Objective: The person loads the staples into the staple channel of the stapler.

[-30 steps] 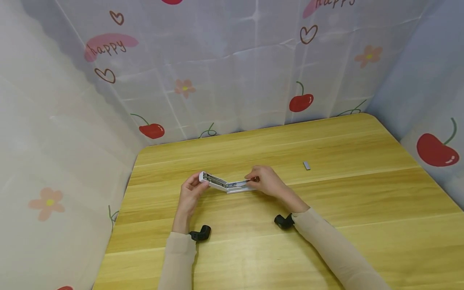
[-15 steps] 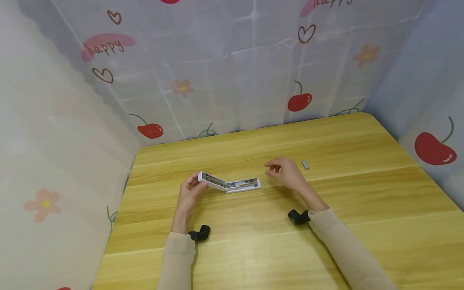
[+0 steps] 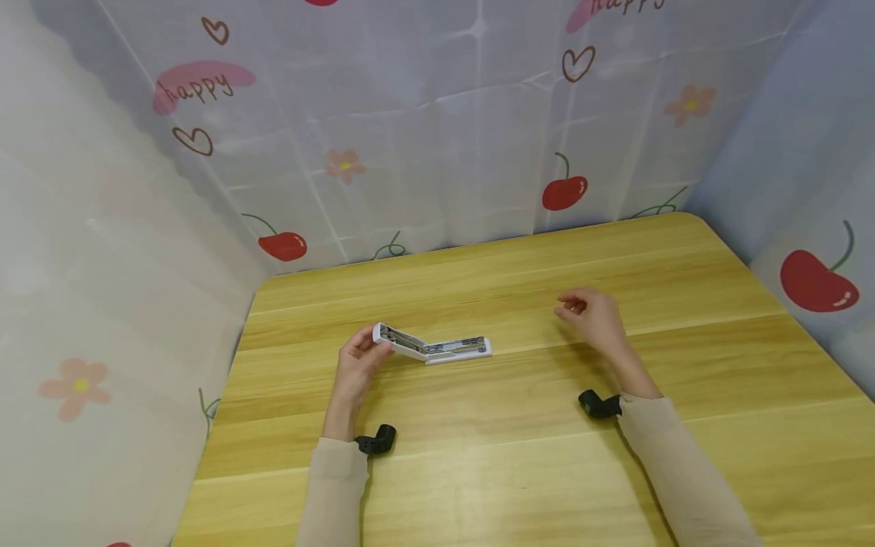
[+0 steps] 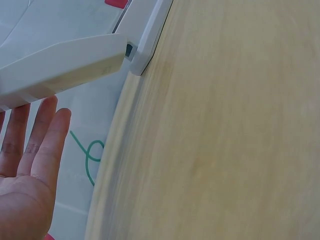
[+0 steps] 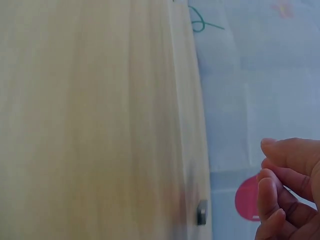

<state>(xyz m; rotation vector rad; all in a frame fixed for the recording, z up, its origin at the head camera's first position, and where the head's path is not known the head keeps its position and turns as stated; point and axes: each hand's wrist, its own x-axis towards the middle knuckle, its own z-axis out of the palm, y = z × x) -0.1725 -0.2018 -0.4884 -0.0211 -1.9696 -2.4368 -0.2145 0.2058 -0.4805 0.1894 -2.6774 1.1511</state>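
A white stapler (image 3: 456,350) lies hinged wide apart on the table, its metal staple channel facing up. My left hand (image 3: 357,368) grips the raised end of its upper arm (image 4: 65,67), thumb on the near side. To the right, my right hand (image 3: 593,317) hovers over the table with fingers loosely bent and nothing between them. A small grey block, like a strip of staples (image 5: 201,212), lies near the fingers in the right wrist view; in the head view the right hand hides it.
The wooden table (image 3: 478,456) runs back to a patterned curtain (image 3: 444,152) with cherries and hearts. Curtains also hang at both sides. A black wrist camera (image 3: 377,441) sits on the left wrist and another black camera (image 3: 598,404) on the right.
My right hand has left the stapler's staple channel and moved right to where the small grey block lay. The left hand and stapler have stayed in place.
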